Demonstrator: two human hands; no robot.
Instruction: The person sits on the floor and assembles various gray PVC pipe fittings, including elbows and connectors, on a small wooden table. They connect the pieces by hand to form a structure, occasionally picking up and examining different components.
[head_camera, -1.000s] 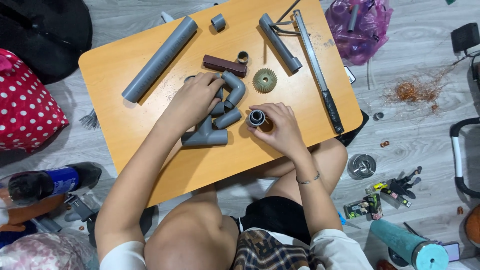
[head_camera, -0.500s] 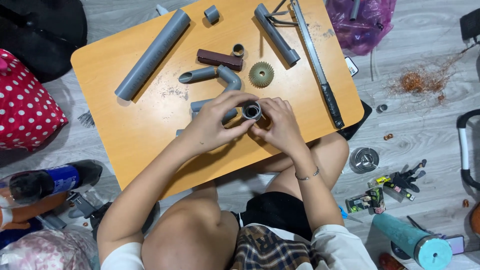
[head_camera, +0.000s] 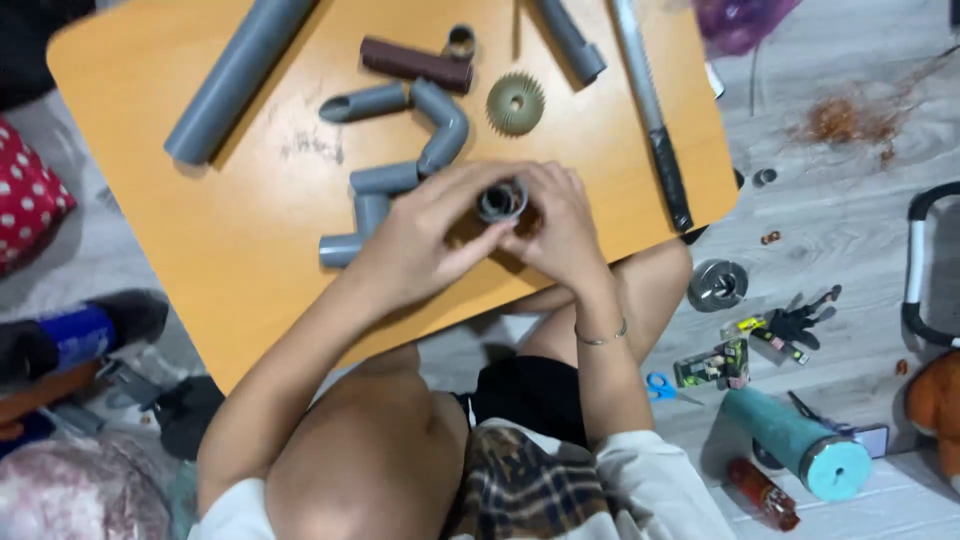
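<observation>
Both hands are now pressing closer together around the small grey ring (head_camera: 502, 200) than a moment ago. Left hand (head_camera: 425, 240) and right hand (head_camera: 553, 228) are gripping it between their fingertips, just above the wooden table (head_camera: 240, 250). Its open end is facing up. Bent grey pipes (head_camera: 400, 170) are lying just beside the left hand.

Left hand: left hand (head_camera: 425, 240) closed around one side of a small grey ring fitting (head_camera: 501, 200).
Right hand: right hand (head_camera: 556, 225) pinching the fitting's other side.
Desk: orange desk (head_camera: 230, 250) carrying a jointed grey pipe assembly (head_camera: 400, 175), long grey pipe (head_camera: 235, 75), ridged green disc (head_camera: 516, 103).
</observation>
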